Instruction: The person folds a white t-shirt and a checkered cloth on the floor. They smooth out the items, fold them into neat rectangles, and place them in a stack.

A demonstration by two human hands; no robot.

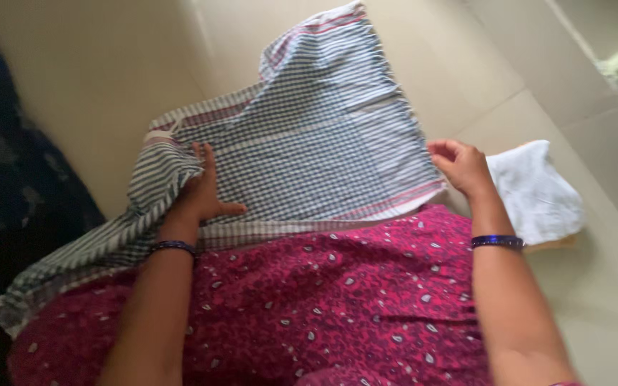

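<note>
Across the person's lap, the left hand (198, 191) presses flat, fingers spread, on a blue-and-white checked cloth (316, 136), while the right hand (460, 166) pinches its right edge with curled fingers; a folded white cloth (538, 191) lies just beside on the pale tiled floor (94, 78)

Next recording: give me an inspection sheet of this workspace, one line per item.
Surface: pale tiled floor, with the person's lap in pink patterned fabric in front.
Job's things: checked cloth spread over lap and floor, left part bunched.
Clutter: white cloth folded on the floor at right.
Hands: left hand pressed on the checked cloth; right hand pinching its right edge.
Cables: nothing seen.
Surroundings: dark patterned fabric at far left.
</note>
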